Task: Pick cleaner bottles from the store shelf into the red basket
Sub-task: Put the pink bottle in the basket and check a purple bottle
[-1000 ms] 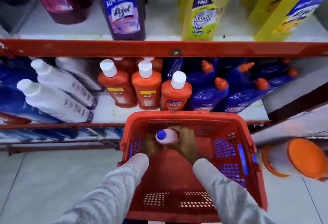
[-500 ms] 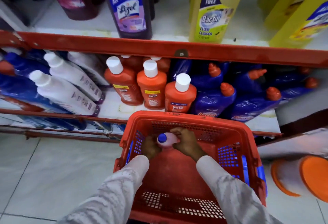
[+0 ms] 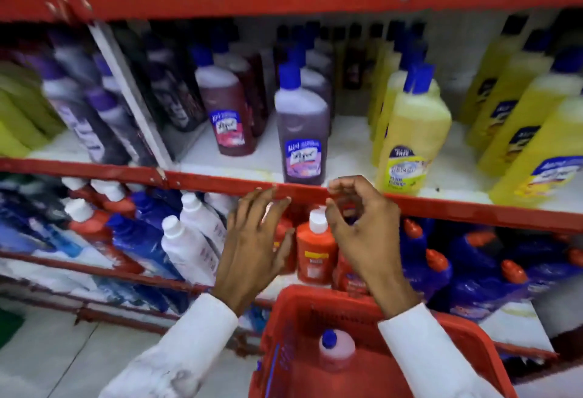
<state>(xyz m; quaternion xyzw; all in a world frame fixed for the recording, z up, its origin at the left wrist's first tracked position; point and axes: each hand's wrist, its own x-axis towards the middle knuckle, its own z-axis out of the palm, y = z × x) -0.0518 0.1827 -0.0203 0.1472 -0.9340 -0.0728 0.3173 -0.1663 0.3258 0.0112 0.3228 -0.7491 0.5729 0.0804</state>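
Both hands have left the bottle in the basket and risen to the shelf edge. The left hand (image 3: 252,240) is spread flat and empty; the right hand (image 3: 362,227) is half-curled, empty. The blue-capped bottle (image 3: 336,348) stands in the red basket (image 3: 284,350), near its far rim. A purple bottle (image 3: 301,132) stands at the red shelf edge (image 3: 441,205) just above the fingers.

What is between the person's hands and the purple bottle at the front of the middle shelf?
Nothing visible. The left hand and right hand are raised, empty, just below the red metal shelf edge. The dark purple cleaner bottle with the blue cap stands right behind that edge, with open space in front.
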